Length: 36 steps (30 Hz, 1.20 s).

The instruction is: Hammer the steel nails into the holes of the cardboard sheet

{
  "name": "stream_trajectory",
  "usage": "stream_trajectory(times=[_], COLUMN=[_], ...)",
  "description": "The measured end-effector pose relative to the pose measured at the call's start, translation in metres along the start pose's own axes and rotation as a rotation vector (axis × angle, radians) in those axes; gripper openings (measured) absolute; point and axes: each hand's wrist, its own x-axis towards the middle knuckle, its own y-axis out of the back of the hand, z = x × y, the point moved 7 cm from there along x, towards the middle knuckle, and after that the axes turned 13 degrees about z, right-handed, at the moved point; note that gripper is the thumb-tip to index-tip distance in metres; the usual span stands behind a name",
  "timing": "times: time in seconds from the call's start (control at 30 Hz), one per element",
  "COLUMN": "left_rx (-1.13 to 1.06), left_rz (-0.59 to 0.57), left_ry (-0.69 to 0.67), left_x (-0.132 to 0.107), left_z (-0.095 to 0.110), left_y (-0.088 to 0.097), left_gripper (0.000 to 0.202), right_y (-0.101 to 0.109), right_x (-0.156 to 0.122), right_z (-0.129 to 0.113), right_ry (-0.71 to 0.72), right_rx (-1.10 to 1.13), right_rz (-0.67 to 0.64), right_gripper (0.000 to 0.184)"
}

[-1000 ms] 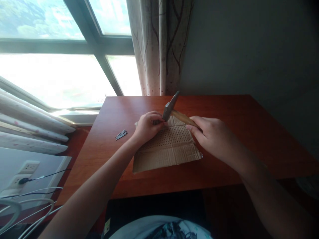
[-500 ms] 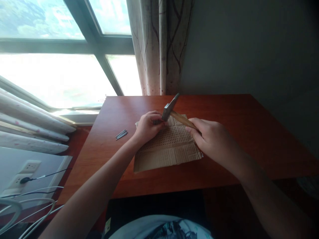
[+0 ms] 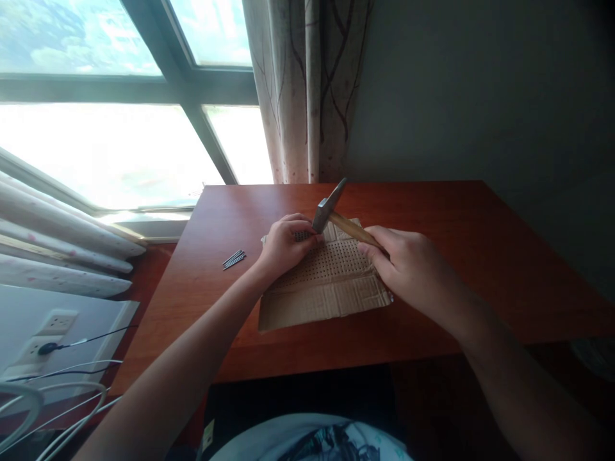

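Note:
My right hand [image 3: 408, 269] is wrapped round the wooden handle of a hammer [image 3: 354, 228]. The hammer's metal head is close to the fingertips of my left hand [image 3: 288, 243], over a sheet of cardboard [image 3: 317, 307]. The left fingers are pinched together above the cardboard's far part; whatever they hold is hidden by the fingers and the hammer head. Rows of small dark holes cover a perforated panel [image 3: 331, 259] lying on the cardboard. Left of my left hand, several loose nails [image 3: 234, 259] form a small bunch on the table.
The reddish-brown wooden table [image 3: 456, 256] carries all of this. Beyond its left edge are a window, a pale curtain [image 3: 62, 237], a wall socket [image 3: 58, 322] with a plug, and loose white cables [image 3: 72, 416]. Another curtain [image 3: 288, 96] hangs behind the table's far edge.
Hardly anything differs. The hammer and both hands keep nearly the same place, and the view has shifted very slightly.

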Motion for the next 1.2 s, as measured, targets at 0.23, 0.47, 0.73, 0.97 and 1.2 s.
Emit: stream_trajectory(times=[0.23,0.47,0.73,0.97,1.2], left_rx=[0.14,0.58,0.593,0.568,0.623], left_rz=[-0.044,-0.109,-0.144,-0.212,-0.244], left_ry=[-0.054,-0.179,-0.208,-0.25,-0.249], left_x=[0.003,-0.009,-0.045,-0.06,-0.065], left_z=[0.008,0.03,0.051,0.058,0.054], left_y=[0.001,0.004,0.008,0.002,-0.002], left_gripper=[0.011,0.032,0.027,0.038,0.046], right_y=[-0.002,-0.004,0.0,0.001,0.002], right_x=[-0.001,-0.004,-0.003,-0.001,0.001], right_z=[0.0,0.005,0.005,0.008,0.008], right_ry=[0.0,-0.012,-0.015,-0.043,-0.049], right_rx=[0.001,-0.006,0.017,0.037,0.04], right_rz=[-0.012,-0.01,-0.007,-0.018,-0.01], right_gripper=[0.017,0.017,0.018,0.02,0.018])
